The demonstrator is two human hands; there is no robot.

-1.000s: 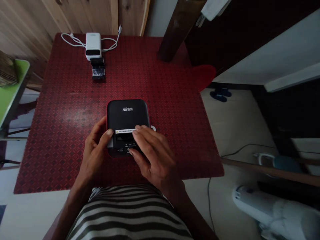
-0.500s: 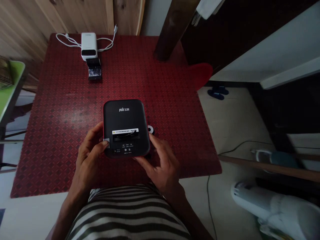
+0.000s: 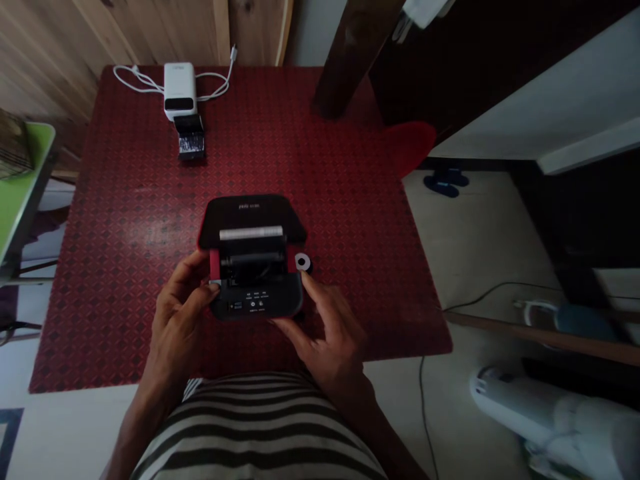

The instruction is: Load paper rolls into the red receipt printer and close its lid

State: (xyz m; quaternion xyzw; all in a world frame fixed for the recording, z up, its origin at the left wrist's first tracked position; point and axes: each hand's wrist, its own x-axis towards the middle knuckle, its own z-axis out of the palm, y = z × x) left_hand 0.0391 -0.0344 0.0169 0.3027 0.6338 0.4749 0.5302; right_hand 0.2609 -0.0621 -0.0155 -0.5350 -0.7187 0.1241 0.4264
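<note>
A black and red receipt printer sits near the front of the red patterned table. Its lid is tilted up and back, showing the dark paper bay and a pale roller strip. My left hand grips the printer's left side, thumb by the grey side latch. My right hand cups the front right corner, fingers curled against the body. A small black and white roll lies on the table just right of the printer.
A white power bank with a white cable and a small black device lie at the table's far left. A dark wooden post rises at the far edge. A green stool stands left, a white fan right.
The printer's lid was shut and has swung up and back. My right hand left the top of the printer and moved to its front right corner.
</note>
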